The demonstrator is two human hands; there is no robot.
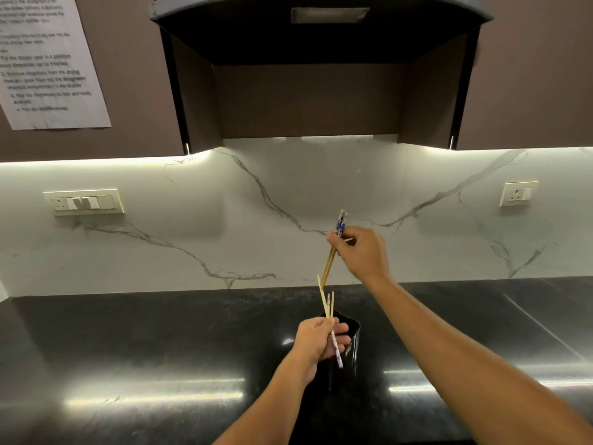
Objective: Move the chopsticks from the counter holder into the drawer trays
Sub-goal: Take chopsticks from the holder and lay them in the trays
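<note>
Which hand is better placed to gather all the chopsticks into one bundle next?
Probably left. The left hand grips a bundle of thin wooden chopsticks low beside the glossy black holder, and the right hand holds its blue-topped chopsticks tips-down just above them.

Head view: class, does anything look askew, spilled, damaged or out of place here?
Nothing looks spilled or broken. In the left hand, the patterned chopstick slants across the wooden chopsticks, splayed rather than bundled, in front of the black holder.
</note>
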